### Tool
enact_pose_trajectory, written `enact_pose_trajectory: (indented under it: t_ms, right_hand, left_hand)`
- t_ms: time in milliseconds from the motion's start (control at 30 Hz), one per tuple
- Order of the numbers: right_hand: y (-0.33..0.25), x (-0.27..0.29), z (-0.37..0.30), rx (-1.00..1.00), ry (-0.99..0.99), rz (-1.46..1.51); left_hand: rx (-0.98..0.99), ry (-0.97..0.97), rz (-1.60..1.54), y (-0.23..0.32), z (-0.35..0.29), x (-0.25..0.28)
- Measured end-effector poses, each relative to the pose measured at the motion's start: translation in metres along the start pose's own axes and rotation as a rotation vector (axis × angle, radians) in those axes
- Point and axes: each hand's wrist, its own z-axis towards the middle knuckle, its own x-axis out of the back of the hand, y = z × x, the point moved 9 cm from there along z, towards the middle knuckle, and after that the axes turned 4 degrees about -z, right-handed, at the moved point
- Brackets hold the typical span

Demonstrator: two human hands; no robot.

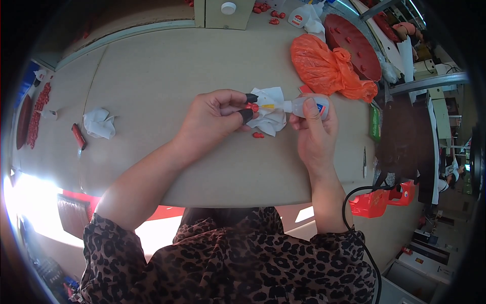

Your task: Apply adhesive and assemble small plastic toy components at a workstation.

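Between the thumb and a finger of my left hand (212,112) is a small red bead-like piece (252,107). Black finger covers sit on those two tips. My right hand (316,129) grips a small translucent squeeze bottle (298,107), tilted sideways. Its thin yellow nozzle (267,106) points left, its tip at or very near the red piece; whether they touch is too small to tell. Behind the nozzle lies a crumpled white tissue (271,122) on the table. A second small red piece (258,135) rests just below the tissue.
A tied orange plastic bag (316,63) and a round red tray (341,25) with a few red pieces stand at the far right. Another white tissue (99,123) and a red lighter-like object (78,137) lie left. A pair of tweezers (364,162) lies near the right edge.
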Motion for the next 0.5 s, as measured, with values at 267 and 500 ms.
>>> enact_pose_trajectory:
  t_ms: [267, 500]
  right_hand:
    - [0.0008, 0.0003, 0.0000, -0.012, -0.003, 0.006]
    - [0.0011, -0.0010, 0.0003, -0.006, -0.004, 0.021]
  left_hand:
    - [0.008, -0.007, 0.000, -0.0013, 0.0012, -0.0010]
    - [0.002, -0.001, -0.001, -0.0006, 0.0004, -0.0004]
